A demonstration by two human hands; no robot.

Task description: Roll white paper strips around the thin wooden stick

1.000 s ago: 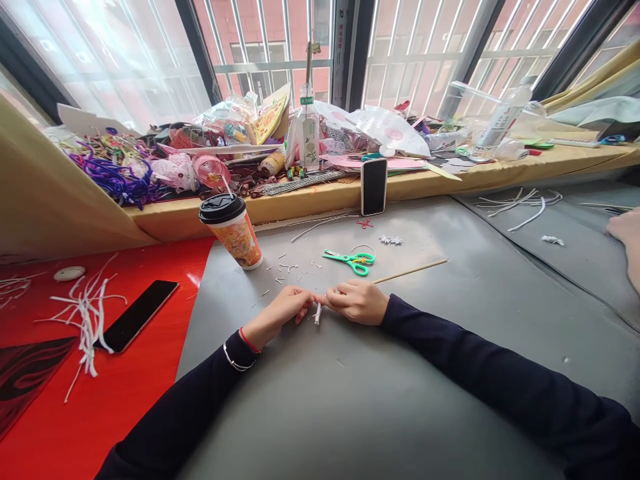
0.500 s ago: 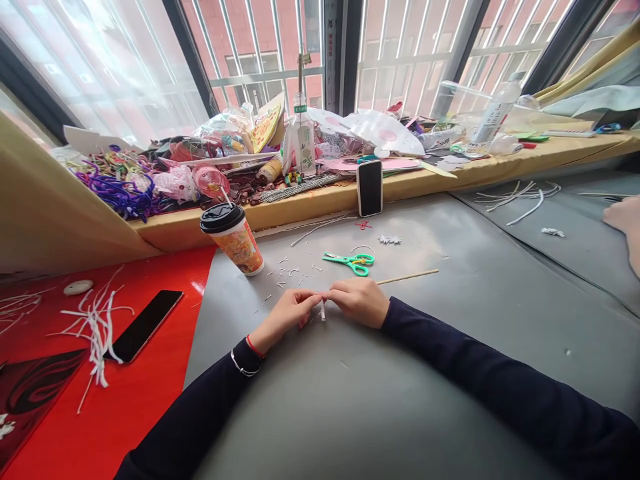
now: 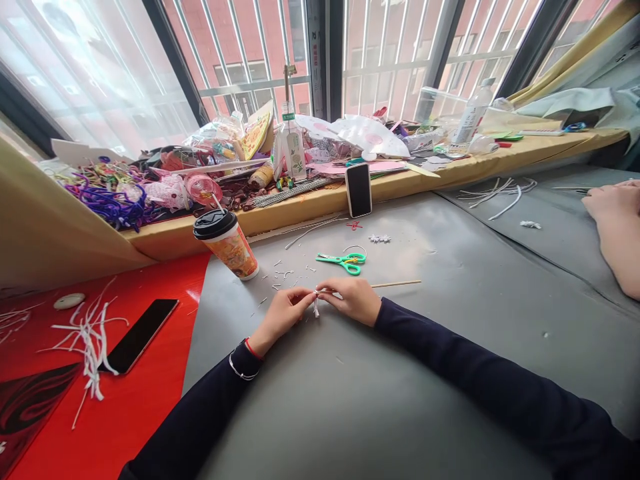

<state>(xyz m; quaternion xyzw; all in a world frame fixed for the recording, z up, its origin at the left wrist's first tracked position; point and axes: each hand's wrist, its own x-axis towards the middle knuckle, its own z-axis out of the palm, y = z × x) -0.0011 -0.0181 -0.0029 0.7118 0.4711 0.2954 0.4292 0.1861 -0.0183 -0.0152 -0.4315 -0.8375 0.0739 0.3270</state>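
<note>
My left hand (image 3: pixel 286 312) is closed in a pinch on a small white cord piece (image 3: pixel 316 308), whose short ends hang below the fingertips. My right hand (image 3: pixel 354 301) meets it from the other side, thumb and fingers closed around a thin wooden stick (image 3: pixel 397 284). The stick juts out behind that hand to the right, and its near end shows by the white piece. How the cord sits against the stick tip is too small to tell. Just beyond the hands lie green-handled scissors (image 3: pixel 350 263) and scattered white cord scraps (image 3: pixel 285 273).
A lidded paper cup (image 3: pixel 231 250) stands at left, near a flat black phone (image 3: pixel 141 333) and white cords (image 3: pixel 95 340). Another phone (image 3: pixel 359 191) leans against the cluttered sill (image 3: pixel 420 179). White knotted pieces (image 3: pixel 380 239) lie beyond the scissors. Another person's hand (image 3: pixel 617 213) is at right.
The view has shifted slightly. My right fingers have parted a little from the left fingertips, and the stick has moved slightly left and nearer me. More of the other person's hand shows.
</note>
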